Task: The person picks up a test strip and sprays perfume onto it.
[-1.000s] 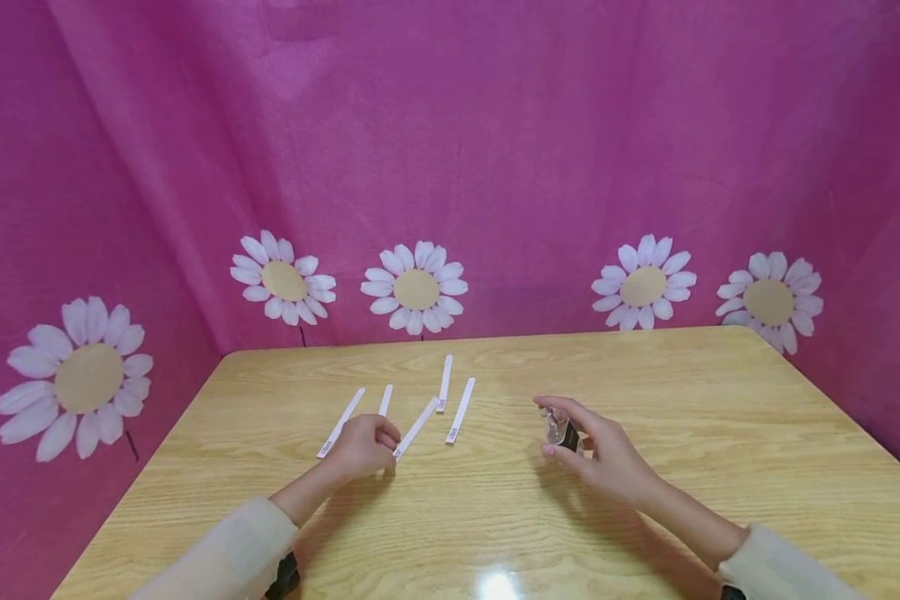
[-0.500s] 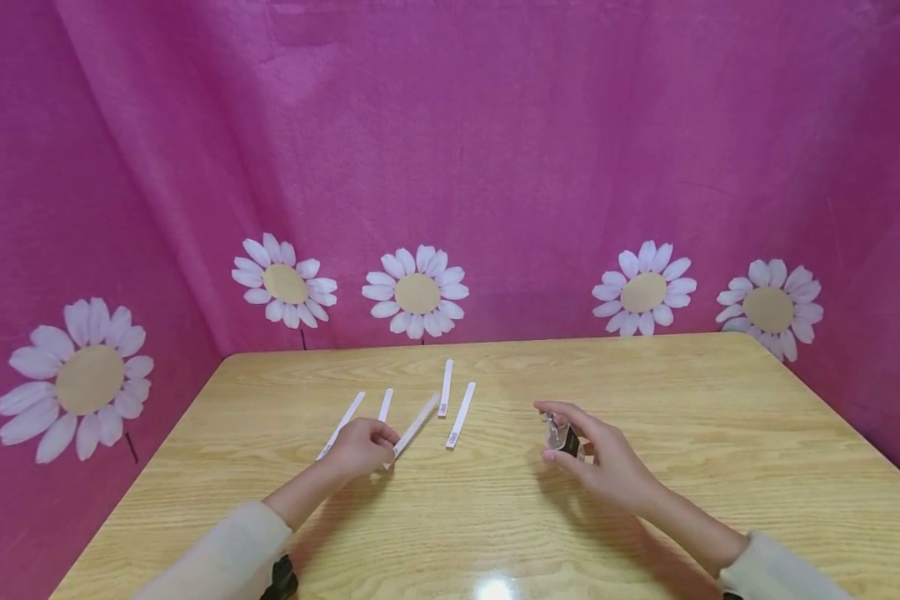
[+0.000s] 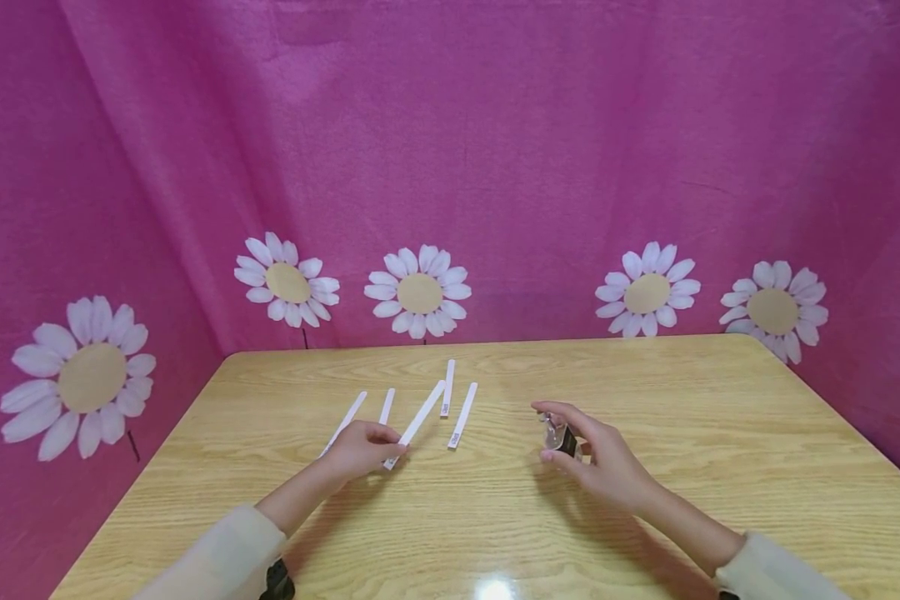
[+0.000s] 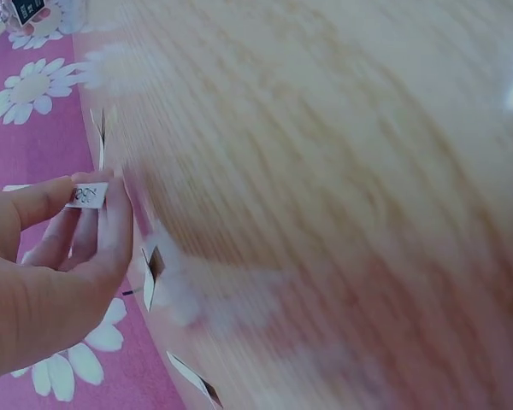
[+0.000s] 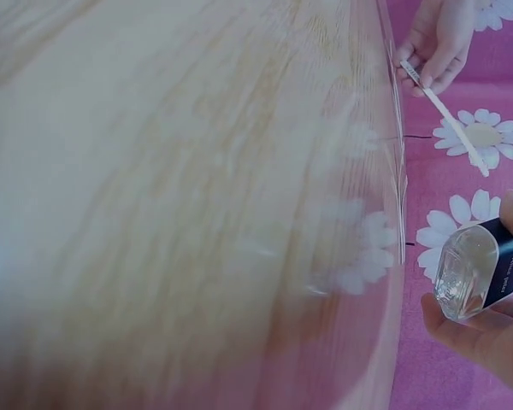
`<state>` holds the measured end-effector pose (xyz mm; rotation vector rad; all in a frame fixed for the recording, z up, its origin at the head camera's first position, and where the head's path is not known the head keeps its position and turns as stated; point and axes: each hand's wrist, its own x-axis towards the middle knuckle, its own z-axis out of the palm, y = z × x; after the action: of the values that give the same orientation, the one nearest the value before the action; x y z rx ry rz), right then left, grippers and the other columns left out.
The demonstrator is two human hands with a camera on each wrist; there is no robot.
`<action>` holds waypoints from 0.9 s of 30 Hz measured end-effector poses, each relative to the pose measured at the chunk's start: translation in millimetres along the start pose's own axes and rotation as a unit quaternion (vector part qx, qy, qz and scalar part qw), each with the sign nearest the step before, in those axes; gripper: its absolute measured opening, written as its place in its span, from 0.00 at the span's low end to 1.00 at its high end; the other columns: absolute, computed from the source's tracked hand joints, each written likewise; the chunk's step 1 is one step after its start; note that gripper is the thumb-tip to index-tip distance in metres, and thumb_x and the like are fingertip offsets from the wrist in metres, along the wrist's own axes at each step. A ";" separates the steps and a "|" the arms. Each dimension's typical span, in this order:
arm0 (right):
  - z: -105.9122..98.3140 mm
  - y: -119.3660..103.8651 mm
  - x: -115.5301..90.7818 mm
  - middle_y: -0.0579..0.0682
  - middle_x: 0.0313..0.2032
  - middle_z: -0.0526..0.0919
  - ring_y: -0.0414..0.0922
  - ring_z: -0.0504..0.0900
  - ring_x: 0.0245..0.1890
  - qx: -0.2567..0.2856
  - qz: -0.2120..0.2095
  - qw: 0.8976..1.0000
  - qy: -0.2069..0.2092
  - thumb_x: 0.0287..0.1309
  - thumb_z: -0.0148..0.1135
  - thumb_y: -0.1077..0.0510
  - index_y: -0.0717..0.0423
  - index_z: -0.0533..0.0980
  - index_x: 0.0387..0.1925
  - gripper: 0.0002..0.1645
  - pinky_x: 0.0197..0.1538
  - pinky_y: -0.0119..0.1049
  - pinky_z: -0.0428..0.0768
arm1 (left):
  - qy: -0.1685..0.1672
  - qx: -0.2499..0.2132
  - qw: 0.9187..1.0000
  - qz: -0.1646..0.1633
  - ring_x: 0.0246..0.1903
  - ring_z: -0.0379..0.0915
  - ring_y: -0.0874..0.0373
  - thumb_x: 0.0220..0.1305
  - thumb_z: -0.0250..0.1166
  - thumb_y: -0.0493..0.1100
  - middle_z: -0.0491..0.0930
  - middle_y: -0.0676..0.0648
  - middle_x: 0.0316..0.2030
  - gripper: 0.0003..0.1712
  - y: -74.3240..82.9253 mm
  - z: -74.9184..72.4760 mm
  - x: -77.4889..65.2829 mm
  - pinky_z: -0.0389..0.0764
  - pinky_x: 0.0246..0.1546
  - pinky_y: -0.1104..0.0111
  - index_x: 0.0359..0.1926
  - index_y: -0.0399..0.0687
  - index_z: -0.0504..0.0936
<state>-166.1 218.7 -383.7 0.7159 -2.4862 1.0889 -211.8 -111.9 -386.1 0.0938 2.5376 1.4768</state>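
Note:
My left hand (image 3: 362, 450) pinches the near end of a white paper test strip (image 3: 423, 412) between thumb and fingers. The strip slants up and away to the right; small dark lettering marks its pinched end (image 4: 89, 196) in the left wrist view. On the right, my right hand (image 3: 607, 458) grips a small clear glass perfume bottle (image 3: 558, 433) with a black label. Its index finger reaches over the bottle's top, with the thumb on the near side. The right wrist view shows the bottle's glass base (image 5: 462, 273) and pale lettering on the label (image 5: 509, 269).
Several more white strips lie on the wooden table (image 3: 682, 400): one strip (image 3: 345, 421) and another strip (image 3: 387, 406) behind my left hand, two others (image 3: 462, 415) farther right. A pink curtain (image 3: 495, 167) with daisies hangs beyond the table's far edge.
The strip in my left hand has risen and shifted slightly right, its far end now overlapping another strip in the head view. My right hand and the bottle have barely moved.

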 end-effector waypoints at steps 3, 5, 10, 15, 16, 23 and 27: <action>1.0 0.4 0.3 0.54 0.54 0.81 0.36 0.74 0.37 0.001 0.000 1.000 0.000 0.53 0.69 0.61 0.47 0.71 0.61 0.32 0.22 0.26 0.73 | -0.043 -0.029 0.998 0.025 0.27 0.81 0.62 0.61 0.63 0.33 0.86 0.39 0.30 0.08 -0.1 -0.5 -1.0 0.86 0.31 0.68 0.38 0.29 0.81; 2.0 0.2 1.2 0.54 0.55 0.81 0.37 0.74 0.37 0.002 -0.001 1.000 -0.001 0.54 0.68 0.61 0.48 0.71 0.61 0.32 0.22 0.25 0.73 | -0.063 -0.036 0.997 0.041 0.27 0.83 0.60 0.61 0.62 0.32 0.86 0.36 0.31 0.09 0.8 -0.7 -1.9 0.87 0.31 0.66 0.39 0.27 0.80; 6.3 -1.7 5.4 0.53 0.52 0.82 0.36 0.74 0.36 -0.003 -0.008 1.000 0.004 0.52 0.69 0.63 0.48 0.71 0.60 0.32 0.23 0.26 0.73 | -0.081 -0.023 0.993 0.083 0.27 0.85 0.57 0.60 0.63 0.31 0.86 0.34 0.32 0.10 4.9 0.1 -4.2 0.87 0.32 0.67 0.41 0.25 0.80; 12.1 -2.1 11.4 0.50 0.46 0.82 0.37 0.76 0.41 -0.038 -0.047 0.998 0.030 0.50 0.70 0.65 0.50 0.72 0.58 0.32 0.43 0.35 0.81 | -0.090 0.015 0.987 0.132 0.27 0.85 0.55 0.59 0.61 0.29 0.86 0.34 0.30 0.07 9.3 2.7 -7.0 0.86 0.29 0.71 0.37 0.26 0.81; 13.2 -1.8 12.9 0.50 0.47 0.82 0.37 0.77 0.43 -0.045 -0.055 0.997 0.037 0.50 0.70 0.65 0.52 0.72 0.58 0.32 0.46 0.36 0.80 | -0.090 0.022 0.986 0.137 0.27 0.84 0.55 0.59 0.61 0.29 0.86 0.34 0.30 0.07 9.9 3.1 -7.4 0.85 0.29 0.71 0.37 0.27 0.81; 18.9 -3.1 23.3 0.50 0.53 0.81 0.41 0.78 0.48 -0.051 -0.055 0.996 0.054 0.50 0.70 0.64 0.49 0.71 0.61 0.35 0.49 0.40 0.81 | -0.090 0.024 0.986 0.137 0.26 0.84 0.56 0.59 0.63 0.30 0.86 0.35 0.30 0.07 14.6 4.4 -9.8 0.85 0.29 0.70 0.38 0.28 0.82; 23.3 -3.9 28.6 0.50 0.46 0.84 0.40 0.78 0.37 -0.049 -0.063 0.995 0.063 0.48 0.71 0.64 0.50 0.72 0.59 0.34 0.40 0.34 0.79 | -0.100 0.010 0.986 0.134 0.27 0.84 0.56 0.60 0.63 0.31 0.85 0.33 0.30 0.08 17.1 5.1 -11.1 0.86 0.30 0.68 0.39 0.27 0.81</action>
<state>-189.5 189.9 -382.8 0.7399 -2.3358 0.9297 -200.8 -100.8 -372.2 0.5781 2.4492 1.4475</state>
